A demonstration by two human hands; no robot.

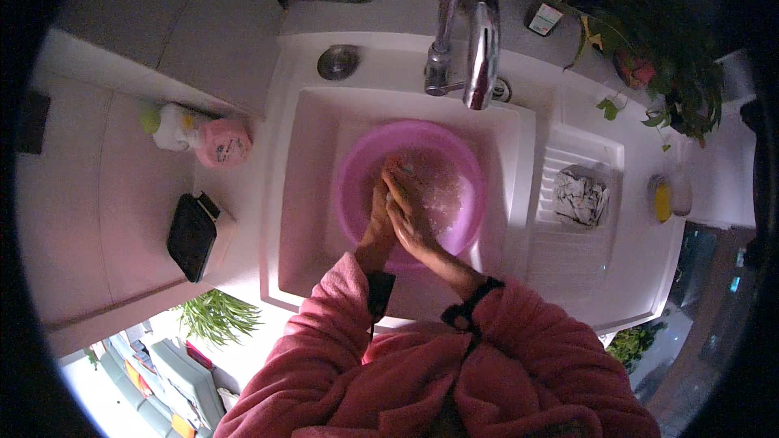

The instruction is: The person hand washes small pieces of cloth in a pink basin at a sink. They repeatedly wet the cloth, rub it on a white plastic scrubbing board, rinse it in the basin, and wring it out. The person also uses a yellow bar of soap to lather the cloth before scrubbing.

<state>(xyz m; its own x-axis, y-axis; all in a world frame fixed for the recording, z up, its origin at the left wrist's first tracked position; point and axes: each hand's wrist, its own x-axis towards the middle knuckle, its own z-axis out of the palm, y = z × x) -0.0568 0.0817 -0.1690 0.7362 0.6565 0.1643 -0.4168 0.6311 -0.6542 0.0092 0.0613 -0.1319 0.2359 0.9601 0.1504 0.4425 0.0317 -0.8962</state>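
Observation:
Over a round pink plastic basin (348,155) in the white sink (311,134), my two hands are pressed together, palm to palm. My left hand (378,210) is partly covered by my right hand (409,219), whose fingers lie along it. The skin of the right hand looks wet. Whether anything small is held between the palms is hidden. Below the hands, speckled water or suds (441,198) fill the basin's bottom. The chrome faucet (481,61) stands beyond the basin's far rim, its spout apart from my hands.
A pink bottle (224,143) and a white bottle (173,128) stand left of the sink. Nearer is a black-topped box (193,237). On the ribbed drainboard (554,243) lies a crumpled grey-white bundle (581,194). Potted plants (688,91) line the far right.

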